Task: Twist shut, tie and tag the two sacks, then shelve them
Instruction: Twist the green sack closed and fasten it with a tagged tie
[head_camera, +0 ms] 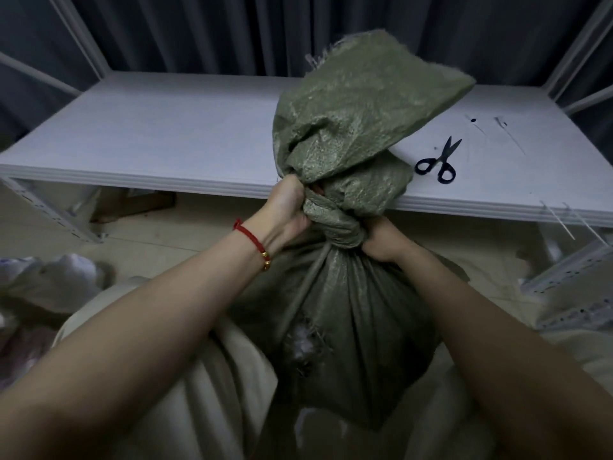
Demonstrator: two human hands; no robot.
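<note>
Left hand (292,207) clenched round twisted neck of green sack (351,310); right hand (381,240) clenched lower on same neck. Sack upright between knees, loose top flopping onto white shelf (166,134). Scissors (438,161) at 2 o'clock, cable ties (564,220) at 3. Risk: freeing hand for tie lets twist unwind; torn hole (305,343) could spread under strain.

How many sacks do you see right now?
1 for certain: the green sack held at its twisted neck by both hands. The pale bundle at far left may be the second; unclear.
</note>
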